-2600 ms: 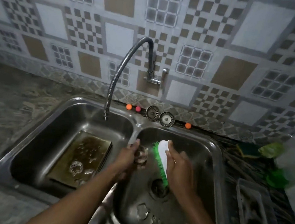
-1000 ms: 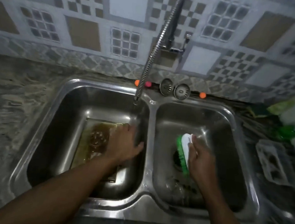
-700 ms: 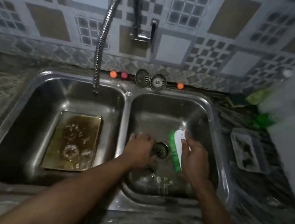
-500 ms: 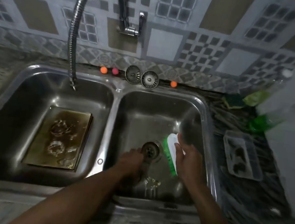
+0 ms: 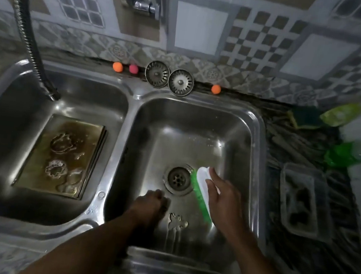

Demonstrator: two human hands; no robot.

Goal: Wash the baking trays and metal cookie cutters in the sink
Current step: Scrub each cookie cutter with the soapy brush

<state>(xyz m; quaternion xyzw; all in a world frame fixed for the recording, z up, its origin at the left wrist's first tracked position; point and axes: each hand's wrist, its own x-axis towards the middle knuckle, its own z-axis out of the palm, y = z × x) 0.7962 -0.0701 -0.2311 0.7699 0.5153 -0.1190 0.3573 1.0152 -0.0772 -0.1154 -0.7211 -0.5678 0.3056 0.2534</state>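
- The brush [image 5: 201,189], white-backed with green bristles, was gripped by the right hand [image 5: 224,201], whose fingers were wrapped over its back. It was held on edge just right of the drain [image 5: 178,178] in the right basin [image 5: 199,125].
- The left hand [image 5: 150,205] was lowered to the floor of the same basin, knuckles up and fingers curled under. Whether anything was held could not be told.
- One cutter [image 5: 177,221] was seen flat on that floor, just beside the left hand and between the two hands.
- A browned tray [image 5: 89,148] was laid flat in the left basin [image 5: 89,93], with more cutters [image 5: 63,143] resting on it.
- The hose spout [image 5: 51,93] was hung over the left basin's back.
- Two strainers [image 5: 157,74] and three small balls [image 5: 117,66] were lined along the ledge behind the basins.
- A sponge [image 5: 307,117] and a clear container [image 5: 301,197] were set on the counter to the right.
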